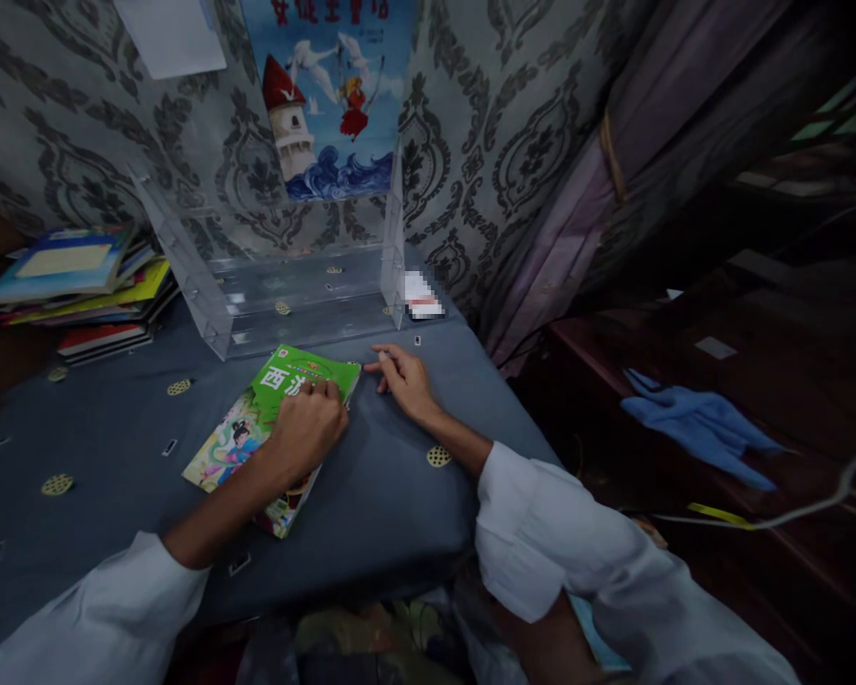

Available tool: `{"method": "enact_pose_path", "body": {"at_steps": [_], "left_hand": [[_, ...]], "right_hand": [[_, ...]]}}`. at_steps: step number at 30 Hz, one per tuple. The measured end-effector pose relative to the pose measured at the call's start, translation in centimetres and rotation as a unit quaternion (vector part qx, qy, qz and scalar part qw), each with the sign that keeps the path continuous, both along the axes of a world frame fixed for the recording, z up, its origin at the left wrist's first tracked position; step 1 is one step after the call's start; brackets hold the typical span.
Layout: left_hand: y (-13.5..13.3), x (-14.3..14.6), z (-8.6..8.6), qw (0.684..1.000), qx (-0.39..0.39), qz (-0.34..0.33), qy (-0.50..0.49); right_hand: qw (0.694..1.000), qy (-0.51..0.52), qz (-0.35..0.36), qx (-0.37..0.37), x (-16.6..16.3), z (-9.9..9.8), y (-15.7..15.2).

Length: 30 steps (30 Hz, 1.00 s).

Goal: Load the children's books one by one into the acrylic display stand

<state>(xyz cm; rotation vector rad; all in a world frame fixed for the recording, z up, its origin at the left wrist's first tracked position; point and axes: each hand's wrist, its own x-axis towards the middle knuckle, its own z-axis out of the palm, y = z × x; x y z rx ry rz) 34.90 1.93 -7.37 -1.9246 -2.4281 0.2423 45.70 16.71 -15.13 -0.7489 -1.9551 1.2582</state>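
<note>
At far left, at about ten o'clock from our hands, a stack of books (pixel 78 285) lies on the worktop (pixel 114 447), which is covered in a grey-blue cloth with small round marks. To its right, at twelve o'clock, a clear rack (pixel 257 295) stands against the patterned wall. A picture book (pixel 328 95) with a tower and a red figure on its cover is propped upright in the rack.

Just below the rack, at its six o'clock, the green book (pixel 246 433) lies flat on the worktop, turned so its top corner points to one o'clock. Our left hand (pixel 306 423) rests on the cover, at the book's three o'clock side. Its fingers (pixel 324 390) are curled down onto the green title band. We cannot tell whether they grip the edge or only press on it.

Our right hand (pixel 403 381) lies on the worktop at three o'clock of the book, palm down and fingers released. The forefinger is stretched out to nine o'clock, its tip at the book's top corner.

Far right, at three o'clock and well apart from the hands, a blue cloth (pixel 691 423) lies on dark wooden furniture.
</note>
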Motion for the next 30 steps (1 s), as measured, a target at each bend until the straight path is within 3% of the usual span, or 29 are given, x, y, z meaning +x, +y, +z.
{"method": "enact_pose_path", "body": {"at_steps": [14, 30], "left_hand": [[-0.1, -0.7, -0.2, 1.0, 0.026, -0.004, -0.01], [0.1, -0.4, 0.7, 1.0, -0.007, -0.003, -0.024]], "right_hand": [[1.0, 0.013, 0.014, 0.025, 0.5, 0.9, -0.8], [0.998, 0.034, 0.014, 0.046, 0.9, 1.7, -1.5]]}}
